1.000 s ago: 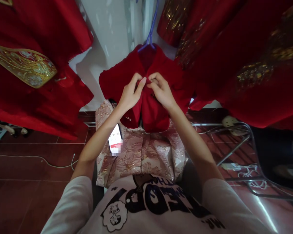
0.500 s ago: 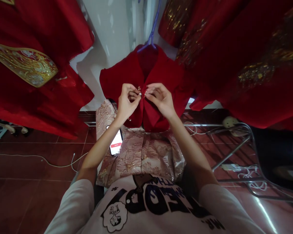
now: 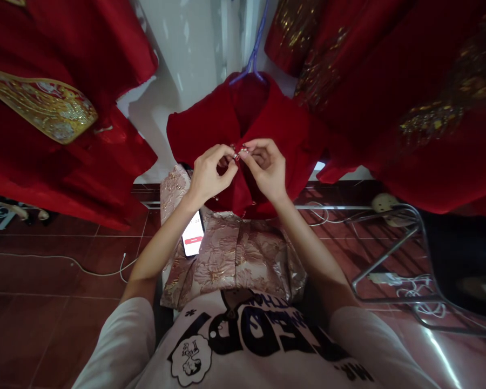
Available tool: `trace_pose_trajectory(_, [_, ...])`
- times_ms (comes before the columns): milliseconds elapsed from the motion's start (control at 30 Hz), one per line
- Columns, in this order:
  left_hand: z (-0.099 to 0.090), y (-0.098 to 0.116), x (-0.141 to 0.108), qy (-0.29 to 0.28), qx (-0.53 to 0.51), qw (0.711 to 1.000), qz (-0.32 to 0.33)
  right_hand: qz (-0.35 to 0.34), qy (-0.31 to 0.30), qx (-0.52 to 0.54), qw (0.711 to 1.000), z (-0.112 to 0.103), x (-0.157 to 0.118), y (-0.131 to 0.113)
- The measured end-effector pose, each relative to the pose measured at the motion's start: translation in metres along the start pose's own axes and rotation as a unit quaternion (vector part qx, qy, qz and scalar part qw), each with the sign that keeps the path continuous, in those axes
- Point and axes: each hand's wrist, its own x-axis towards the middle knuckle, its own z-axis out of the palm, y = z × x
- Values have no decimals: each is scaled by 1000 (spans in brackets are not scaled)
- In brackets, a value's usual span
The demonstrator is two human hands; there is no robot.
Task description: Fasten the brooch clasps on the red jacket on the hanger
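Left hand (image 3: 211, 172) and right hand (image 3: 268, 168) pinch red jacket (image 3: 204, 123); shirt (image 3: 243, 362) reads "MR."

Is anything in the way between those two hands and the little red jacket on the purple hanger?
Nothing visible. The left hand and right hand are both at the front opening of the red jacket. The phone lies below, by the left forearm, clear of them.

Pinkish-gold brocade cloth (image 3: 251, 256) spreading over the person's lap, a lit phone (image 3: 193, 237) lying on it, reddish tiled floor (image 3: 85, 324) stretching below, white cable (image 3: 101, 275) trailing across the tiles
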Motion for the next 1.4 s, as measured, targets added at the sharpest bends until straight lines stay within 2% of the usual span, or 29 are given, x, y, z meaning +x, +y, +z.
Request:
trace_pose_trajectory(267, [4, 0, 8, -7, -8, 1000, -13, -2, 38, -67, 997, -1, 1, -8])
trace_pose_trajectory(433, [1, -2, 13, -41, 13, 999, -24, 1, 1, -56, 998, -9, 0, -8])
trace_pose_trajectory(567, [-2, -2, 19, -82, 29, 996, -23, 7, -5, -46, 999, -14, 3, -6])
trace_pose_trajectory(967, [-1, -8, 30, -122, 80, 988, 51, -5, -32, -62, 998, -22, 3, -10])
trace_pose_trajectory(1133, [3, -12, 32, -142, 52, 986, 74, -15, -43, -95, 994, -21, 7, -6])
trace_pose_trajectory(1200, [7, -13, 29, -144, 3, 988, 51, -17, -48, -119, 992, -20, 9, -3])
trace_pose_trajectory(1267, [11, -15, 25, -149, -71, 986, 2, -14, -66, -141, 988, -20, 9, -1])
trace_pose_trajectory(1333, [14, -17, 20, -163, -158, 972, -70, -11, -96, -160, 982, -20, 6, -1])
trace_pose_trajectory(1400, [16, -18, 15, -176, -237, 945, -141, -13, -125, -176, 976, -19, 1, -3])
